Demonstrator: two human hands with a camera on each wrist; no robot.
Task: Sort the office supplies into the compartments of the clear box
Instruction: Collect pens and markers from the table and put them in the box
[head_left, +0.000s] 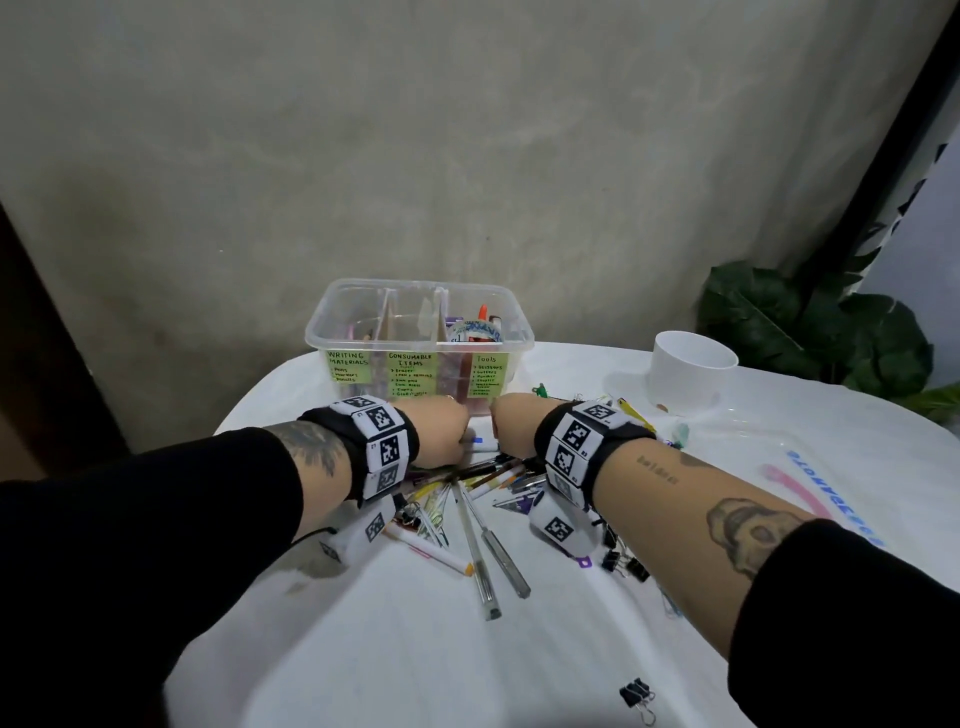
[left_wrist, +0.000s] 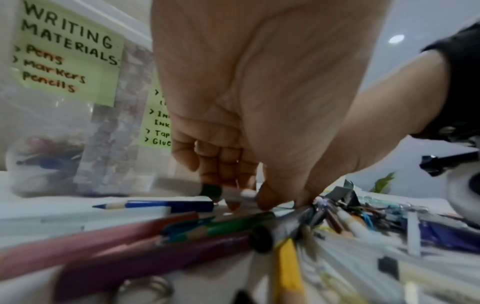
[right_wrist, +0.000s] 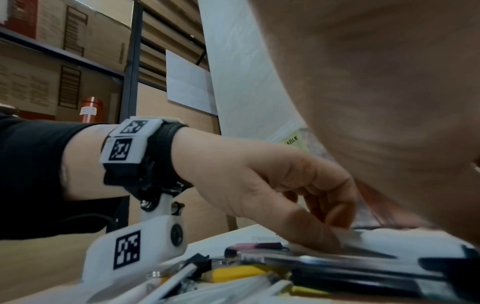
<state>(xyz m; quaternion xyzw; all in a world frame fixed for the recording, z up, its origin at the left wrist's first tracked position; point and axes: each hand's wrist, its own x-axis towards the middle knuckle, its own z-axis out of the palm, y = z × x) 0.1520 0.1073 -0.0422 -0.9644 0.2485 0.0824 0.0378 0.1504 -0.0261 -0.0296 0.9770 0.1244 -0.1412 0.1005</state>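
The clear box (head_left: 415, 344) stands at the table's far side, split into three compartments labelled writing materials, consumable items and tools. Just in front of it, both hands hover over a pile of pens and pencils (head_left: 467, 483). My left hand (head_left: 447, 426) has its fingers curled down and pinches a white marker (left_wrist: 241, 195) lying on the table beside a blue pencil (left_wrist: 155, 205). The same pinch shows in the right wrist view, left hand (right_wrist: 335, 232). My right hand (head_left: 511, 421) is close beside it; only its back and palm (right_wrist: 376, 102) show, the fingers hidden.
A tape roll (head_left: 475, 332) and an orange-tipped tool sit in the tools compartment. Two clear pens (head_left: 493, 564) and a white marker (head_left: 428, 551) lie nearer me. Binder clips (head_left: 623, 564) are scattered right, one (head_left: 636, 696) at the front edge. A white cup (head_left: 691, 369) and plant (head_left: 810, 327) stand far right.
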